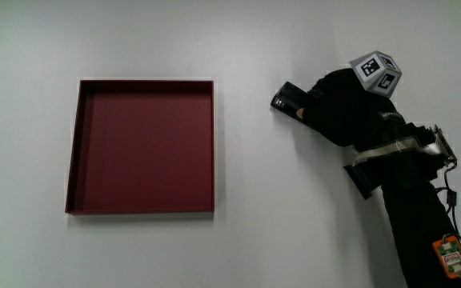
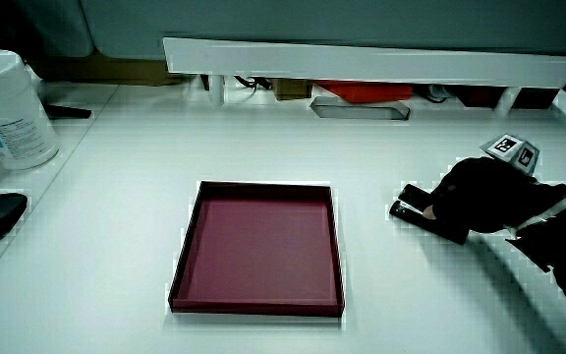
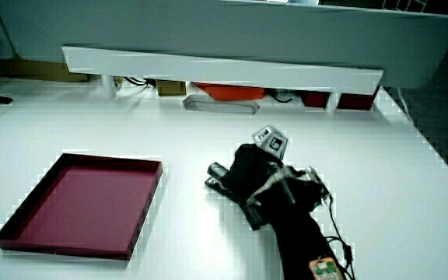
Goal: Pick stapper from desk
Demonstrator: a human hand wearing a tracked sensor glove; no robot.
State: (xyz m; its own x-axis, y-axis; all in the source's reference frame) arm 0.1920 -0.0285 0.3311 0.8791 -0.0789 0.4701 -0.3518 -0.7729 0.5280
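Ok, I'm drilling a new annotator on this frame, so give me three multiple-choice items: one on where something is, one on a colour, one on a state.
1. Where is the hand?
A. inside the tray
B. on the stapler, beside the tray
C. on the partition

2. What colour is the tray?
A. dark red
B. green
C. yellow

3. What does the tray hold?
A. the stapler
B. a cup
C. nothing

Answers:
1 B: the main view shows the gloved hand lying over the black stapler on the white table, apart from the tray; both side views agree.
2 A: its floor and walls are dark red in all three views.
3 C: its floor is bare in every view, and the stapler lies outside it on the table.
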